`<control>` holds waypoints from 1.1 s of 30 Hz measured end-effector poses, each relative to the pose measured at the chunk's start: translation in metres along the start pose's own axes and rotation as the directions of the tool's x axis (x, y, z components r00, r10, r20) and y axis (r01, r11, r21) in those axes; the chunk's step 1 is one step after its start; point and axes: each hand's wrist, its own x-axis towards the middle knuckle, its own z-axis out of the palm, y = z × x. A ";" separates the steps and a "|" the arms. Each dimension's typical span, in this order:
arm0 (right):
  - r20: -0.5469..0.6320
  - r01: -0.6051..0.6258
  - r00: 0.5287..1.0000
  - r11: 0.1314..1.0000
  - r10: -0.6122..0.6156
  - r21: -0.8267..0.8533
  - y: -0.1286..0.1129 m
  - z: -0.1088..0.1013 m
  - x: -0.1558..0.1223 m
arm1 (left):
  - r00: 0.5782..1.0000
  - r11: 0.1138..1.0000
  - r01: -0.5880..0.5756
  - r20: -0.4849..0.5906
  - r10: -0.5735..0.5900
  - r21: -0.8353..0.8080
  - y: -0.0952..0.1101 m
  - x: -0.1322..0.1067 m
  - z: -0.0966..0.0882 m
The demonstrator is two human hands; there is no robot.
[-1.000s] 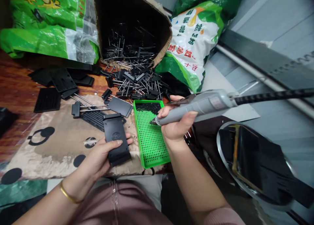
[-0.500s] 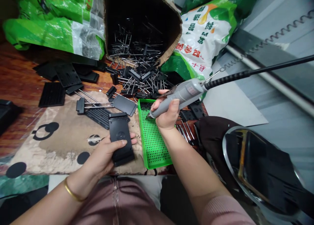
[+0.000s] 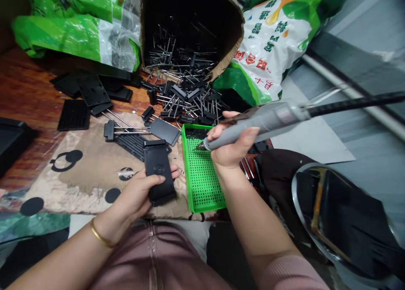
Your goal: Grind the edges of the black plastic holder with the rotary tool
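Gripping a grey rotary hand grinder (image 3: 262, 123) in my right hand (image 3: 229, 148), fingers wrapped round its barrel, I bring its fine tip to the far part of a bright green perforated plastic tray (image 3: 187, 167), near a patch of small dark bits (image 3: 196, 134). My left hand (image 3: 136, 193) is closed round a flat black plastic plate with a round central boss (image 3: 159, 169), my thumb lying across its near end. The tray and plate sit over a brown paper mat with black spots (image 3: 85, 188); beyond them, a tipped cardboard box (image 3: 232, 36) spills black pinned pieces (image 3: 186, 85). I judge the step in hand to be working at the tray with the grinder, which calls for a steady tip while my left hand keeps the plate ready.
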 end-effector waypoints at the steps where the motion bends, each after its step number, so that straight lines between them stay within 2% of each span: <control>1: 0.002 0.007 1.000 1.000 -0.007 0.018 -0.008 0.001 -0.002 | 1.000 1.000 -0.011 0.002 0.011 -0.014 0.000 0.000 0.000; 7: 0.142 -0.047 0.989 0.998 0.039 0.052 -0.049 0.013 -0.038 | 0.999 0.996 -0.038 -0.038 0.036 -0.080 -0.003 0.001 0.003; 13: 0.287 -0.073 0.957 0.991 0.038 0.112 -0.050 0.017 -0.064 | 0.995 0.993 -0.101 -0.030 0.099 -0.059 -0.006 0.002 0.002; 16: 0.285 -0.099 0.957 0.988 0.062 0.118 -0.046 0.018 -0.067 | 0.995 0.992 -0.104 -0.012 0.103 -0.067 -0.007 0.002 0.003; 20: 0.227 -0.098 0.971 0.992 0.078 0.078 -0.043 0.021 -0.071 | 0.994 0.993 -0.104 -0.024 0.103 -0.062 -0.007 0.001 0.004; 33: 0.255 -0.091 0.965 0.989 0.059 0.117 -0.041 0.021 -0.077 | 0.994 0.992 -0.105 -0.018 0.104 -0.066 -0.007 0.003 0.003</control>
